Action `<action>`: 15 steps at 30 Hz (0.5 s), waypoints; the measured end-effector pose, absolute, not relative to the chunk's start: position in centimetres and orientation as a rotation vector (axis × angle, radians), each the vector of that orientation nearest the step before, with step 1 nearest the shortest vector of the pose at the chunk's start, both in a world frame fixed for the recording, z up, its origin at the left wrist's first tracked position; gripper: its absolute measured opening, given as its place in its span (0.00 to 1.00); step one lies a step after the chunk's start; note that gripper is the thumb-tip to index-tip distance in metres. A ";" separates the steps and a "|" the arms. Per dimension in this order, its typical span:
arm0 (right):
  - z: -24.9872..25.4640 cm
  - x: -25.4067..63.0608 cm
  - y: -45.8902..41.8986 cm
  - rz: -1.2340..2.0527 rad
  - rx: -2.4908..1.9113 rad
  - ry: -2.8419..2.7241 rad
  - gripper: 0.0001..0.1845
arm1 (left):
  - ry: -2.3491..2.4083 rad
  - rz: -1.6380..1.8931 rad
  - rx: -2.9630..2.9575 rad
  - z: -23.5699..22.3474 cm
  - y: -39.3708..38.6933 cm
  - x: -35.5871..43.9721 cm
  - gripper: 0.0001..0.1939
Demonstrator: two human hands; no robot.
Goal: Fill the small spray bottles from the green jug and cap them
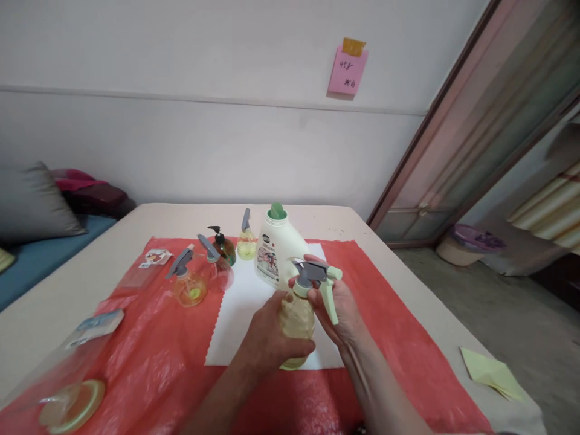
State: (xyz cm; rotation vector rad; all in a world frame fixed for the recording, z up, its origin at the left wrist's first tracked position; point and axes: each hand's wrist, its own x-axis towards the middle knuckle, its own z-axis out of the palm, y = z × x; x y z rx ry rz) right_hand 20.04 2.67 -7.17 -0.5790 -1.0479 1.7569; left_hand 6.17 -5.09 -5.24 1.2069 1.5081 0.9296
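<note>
Upright above the white sheet [235,323], a clear spray bottle [296,320] with some yellowish liquid is between my hands. My left hand [267,332] wraps round its body, thumb across the front. Fingers of my right hand [338,305] close round the grey and pale green spray head [312,278] at the bottle's neck. Just behind stands a large pale green jug [278,248] with a printed label and a green piece in its mouth.
Left of the jug stand a small spray bottle [247,241], a dark pump bottle [225,248] and two clear spray bottles, one holding a little yellow liquid [190,290]. Plastic packets [97,326] and a round lid-like piece [75,408] lie left on red plastic sheeting [163,362]. Yellow notes [492,371] lie right.
</note>
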 end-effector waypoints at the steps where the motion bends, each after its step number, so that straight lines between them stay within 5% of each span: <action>1: -7.1 19.8 2.6 1.741 -0.587 -1.041 0.44 | 1.536 0.938 1.209 -5.2 -5.1 6.3 0.26; 15: -7.2 18.9 2.1 1.654 -0.737 -1.096 0.32 | 1.565 0.992 1.172 -6.5 -4.6 6.7 0.22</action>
